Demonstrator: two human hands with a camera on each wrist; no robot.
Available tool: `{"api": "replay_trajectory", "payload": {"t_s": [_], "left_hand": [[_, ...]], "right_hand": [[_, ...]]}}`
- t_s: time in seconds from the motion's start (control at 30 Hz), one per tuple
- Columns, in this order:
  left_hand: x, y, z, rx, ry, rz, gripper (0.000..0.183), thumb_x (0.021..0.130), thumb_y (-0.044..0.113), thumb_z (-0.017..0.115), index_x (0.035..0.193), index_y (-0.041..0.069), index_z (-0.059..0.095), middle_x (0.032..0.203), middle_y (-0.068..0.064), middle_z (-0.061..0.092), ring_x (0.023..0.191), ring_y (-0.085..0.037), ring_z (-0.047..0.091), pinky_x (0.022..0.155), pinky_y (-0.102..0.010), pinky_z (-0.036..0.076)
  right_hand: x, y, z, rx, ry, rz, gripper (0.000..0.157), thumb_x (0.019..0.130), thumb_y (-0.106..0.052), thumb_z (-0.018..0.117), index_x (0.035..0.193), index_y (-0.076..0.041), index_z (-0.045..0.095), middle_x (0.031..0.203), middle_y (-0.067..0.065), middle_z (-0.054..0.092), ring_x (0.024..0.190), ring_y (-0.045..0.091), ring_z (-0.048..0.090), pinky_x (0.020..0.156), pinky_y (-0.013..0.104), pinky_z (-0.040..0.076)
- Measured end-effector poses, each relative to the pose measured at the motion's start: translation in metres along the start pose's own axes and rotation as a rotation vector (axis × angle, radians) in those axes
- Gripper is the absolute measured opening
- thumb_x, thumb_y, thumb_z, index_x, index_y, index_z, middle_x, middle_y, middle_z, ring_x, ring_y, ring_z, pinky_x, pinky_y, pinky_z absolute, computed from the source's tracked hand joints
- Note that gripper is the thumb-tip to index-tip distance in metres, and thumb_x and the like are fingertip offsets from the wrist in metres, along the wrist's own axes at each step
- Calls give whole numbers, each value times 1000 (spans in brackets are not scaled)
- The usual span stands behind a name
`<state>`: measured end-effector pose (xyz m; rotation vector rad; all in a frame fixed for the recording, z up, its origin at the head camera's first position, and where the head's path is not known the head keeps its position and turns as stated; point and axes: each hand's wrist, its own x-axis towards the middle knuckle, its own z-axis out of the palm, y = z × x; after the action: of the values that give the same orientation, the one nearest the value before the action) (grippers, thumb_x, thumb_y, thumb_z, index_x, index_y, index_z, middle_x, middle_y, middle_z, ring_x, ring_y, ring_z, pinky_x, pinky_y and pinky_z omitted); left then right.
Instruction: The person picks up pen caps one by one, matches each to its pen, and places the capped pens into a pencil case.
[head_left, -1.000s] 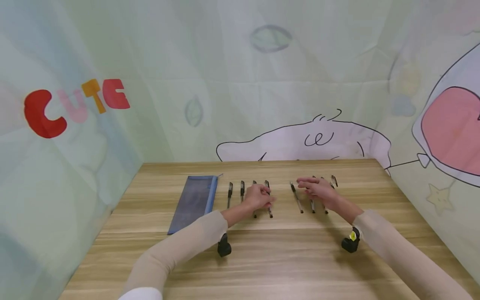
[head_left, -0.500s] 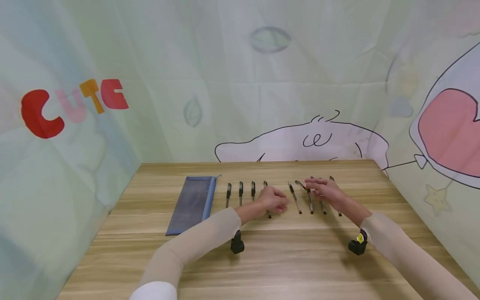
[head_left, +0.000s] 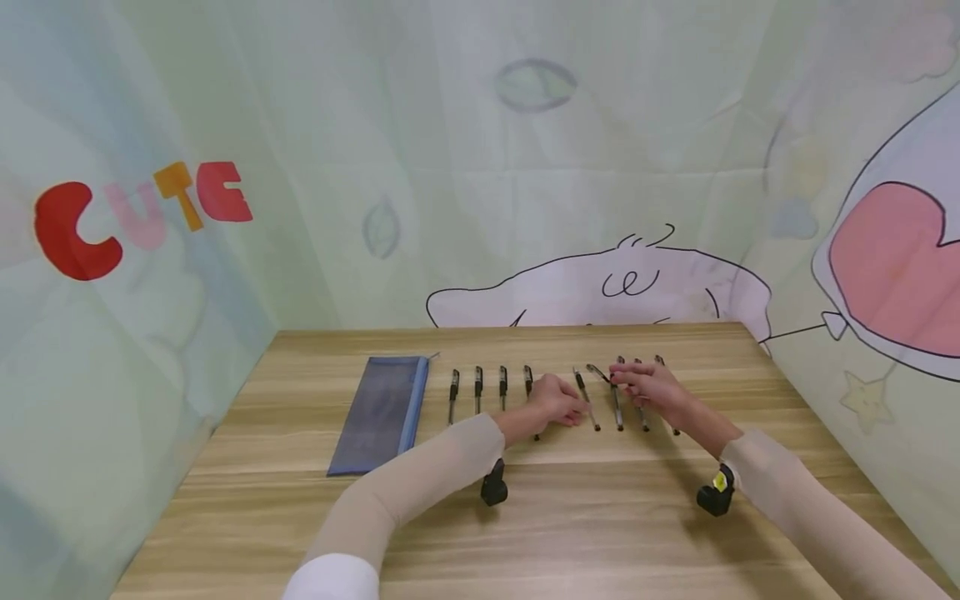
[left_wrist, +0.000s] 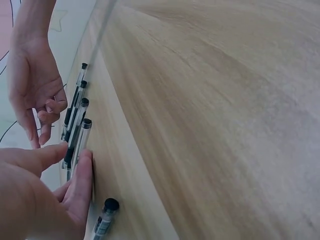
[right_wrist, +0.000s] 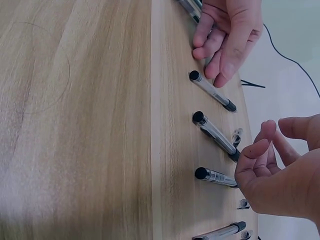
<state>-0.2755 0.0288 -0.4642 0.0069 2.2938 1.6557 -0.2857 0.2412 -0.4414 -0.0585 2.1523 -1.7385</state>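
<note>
My left hand (head_left: pixel 557 402) is just left of an uncapped gel pen (head_left: pixel 588 402) lying on the table. Its thumb and fingers (left_wrist: pixel 83 182) are extended and apart, close to that pen's barrel; contact is unclear. My right hand (head_left: pixel 654 388) hovers over the other uncapped pens, fingers loosely bent, with nothing visible between thumb and fingers (right_wrist: pixel 260 150). By its fingertips lies a loose black pen cap (head_left: pixel 597 372). Below the hand are a second pen (head_left: pixel 617 408) and a third pen (right_wrist: pixel 216 176). Another cap (right_wrist: pixel 243 204) shows past them.
Several capped pens, including a leftmost pen (head_left: pixel 453 393), lie in a row left of my left hand, which partly covers the nearest. A blue mesh zip pouch (head_left: pixel 375 417) lies flat at the left. The wooden table (head_left: pixel 570 525) ends at a printed cloth backdrop (head_left: pixel 450 167).
My left hand has moved right, from above the capped pens to beside the first uncapped pen. My right hand has shifted slightly right, and the loose cap beside it has come into view.
</note>
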Motion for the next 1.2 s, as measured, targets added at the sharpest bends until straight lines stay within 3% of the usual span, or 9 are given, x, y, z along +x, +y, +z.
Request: {"api": "replay_trajectory", "payload": {"t_s": [0.17,0.3,0.43,0.57,0.87,1.2], "left_hand": [[7,1,5,84,35,2,16,80,10,88,81,1,74,69,-12,75,45,-10,62,48,-22,58],[13,2,15,174,66,11,25,77,18,91,64,5,74,54,-8,70,36,-9,56,37,-20,51],[17,6,23,270,133,13,36,73,28,94,56,6,70,45,-5,64,30,-9,52,29,-19,41],[21,7,26,319,179,-30,38,74,29,94,54,8,68,42,-1,61,29,-8,50,29,-19,40],[18,4,7,183,94,-60,22,81,3,81,62,1,70,52,-7,68,35,-10,56,38,-21,53],[1,9,-17,21,56,-49,18,86,6,72,71,-5,74,53,-5,65,41,-9,58,47,-22,58]], "right_hand": [[1,3,-1,0,-2,-6,54,106,-16,55,151,9,40,113,-4,67,79,1,56,67,17,46],[-1,5,-3,-11,18,10,52,106,-17,55,150,8,42,109,-6,69,77,1,56,66,18,46],[-2,7,-4,-18,23,13,52,106,-18,55,149,8,43,104,-8,69,77,1,55,66,18,44],[-3,9,-3,-34,1,2,52,106,-20,55,149,7,44,104,-9,70,79,3,56,68,20,45],[-3,12,-1,-12,8,-17,49,106,-21,57,146,6,49,102,-9,67,79,3,58,66,20,45],[-5,9,-2,4,9,-29,46,106,-20,56,145,5,51,103,-8,67,77,3,57,64,19,44]]}}
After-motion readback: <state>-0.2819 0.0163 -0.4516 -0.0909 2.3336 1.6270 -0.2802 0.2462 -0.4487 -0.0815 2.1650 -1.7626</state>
